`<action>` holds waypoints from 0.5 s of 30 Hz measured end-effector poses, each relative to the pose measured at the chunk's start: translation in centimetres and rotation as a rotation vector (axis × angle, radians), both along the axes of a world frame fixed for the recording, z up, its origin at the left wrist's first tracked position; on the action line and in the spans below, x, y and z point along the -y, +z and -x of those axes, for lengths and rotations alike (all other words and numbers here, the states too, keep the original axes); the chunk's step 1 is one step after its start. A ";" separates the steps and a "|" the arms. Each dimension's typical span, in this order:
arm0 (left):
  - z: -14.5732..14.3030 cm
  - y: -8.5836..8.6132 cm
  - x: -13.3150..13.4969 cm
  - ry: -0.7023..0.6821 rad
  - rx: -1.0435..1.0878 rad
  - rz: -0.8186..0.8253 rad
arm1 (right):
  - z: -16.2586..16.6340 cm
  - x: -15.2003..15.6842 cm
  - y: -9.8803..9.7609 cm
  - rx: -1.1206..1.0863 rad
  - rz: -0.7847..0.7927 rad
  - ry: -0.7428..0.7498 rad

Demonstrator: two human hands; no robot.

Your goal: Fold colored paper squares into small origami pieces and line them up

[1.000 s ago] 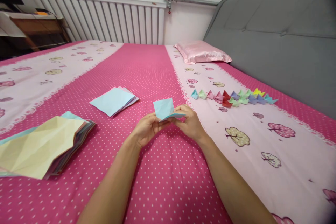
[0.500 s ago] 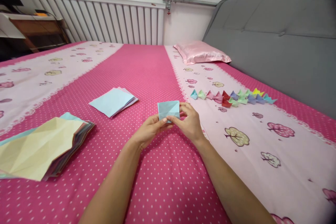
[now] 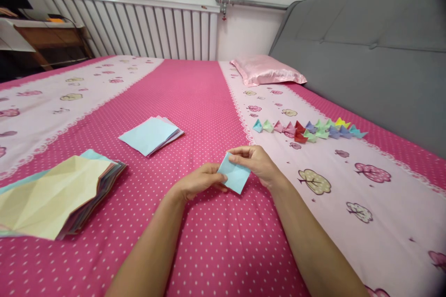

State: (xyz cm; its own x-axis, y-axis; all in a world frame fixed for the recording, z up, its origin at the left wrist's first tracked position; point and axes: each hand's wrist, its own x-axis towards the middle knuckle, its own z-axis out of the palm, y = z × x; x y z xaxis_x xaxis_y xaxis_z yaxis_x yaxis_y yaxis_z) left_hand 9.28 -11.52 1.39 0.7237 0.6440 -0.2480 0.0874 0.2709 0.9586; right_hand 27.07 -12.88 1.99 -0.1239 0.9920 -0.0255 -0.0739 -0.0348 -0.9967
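Note:
Both my hands hold one folded light-blue paper square [image 3: 235,177] just above the pink dotted bedspread [image 3: 216,241]. My left hand [image 3: 198,182] pinches its left edge with curled fingers. My right hand [image 3: 257,163] grips its upper right corner from above. The paper tilts down toward me, a lower corner pointing at the bed.
A small stack of square papers [image 3: 151,135], light blue on top, lies left of my hands. A large stack of creased sheets [image 3: 52,193] sits at the left edge. A row of several folded coloured paper pieces [image 3: 308,129] lies to the right, near the grey headboard [image 3: 376,51]. A pink pillow [image 3: 266,70] rests farther back.
The blue paper was held upright and has been lowered and turned flat toward the bed. Both hands dropped slightly with it and kept their grip.

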 end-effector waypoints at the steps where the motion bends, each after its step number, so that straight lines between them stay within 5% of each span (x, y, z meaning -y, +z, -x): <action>1: 0.0 0.0 0.0 -0.019 -0.010 0.009 | -0.1 0.1 0.0 0.018 0.015 0.019; 7: 0.0 -0.1 -0.1 -0.065 -0.018 -0.044 | 0.1 0.0 0.3 0.037 0.007 0.004; 15: -0.6 0.1 -0.3 0.289 0.136 -0.080 | 2.3 -0.3 -0.4 0.018 -0.271 -0.396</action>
State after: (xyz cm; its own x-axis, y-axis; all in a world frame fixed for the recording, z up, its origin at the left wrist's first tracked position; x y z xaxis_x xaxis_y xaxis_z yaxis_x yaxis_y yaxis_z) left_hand 9.90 -11.21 1.52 0.5313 0.8411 -0.1014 -0.1127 0.1888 0.9755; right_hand 24.76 -12.63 1.59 0.2633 0.9339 0.2420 -0.0116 0.2539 -0.9672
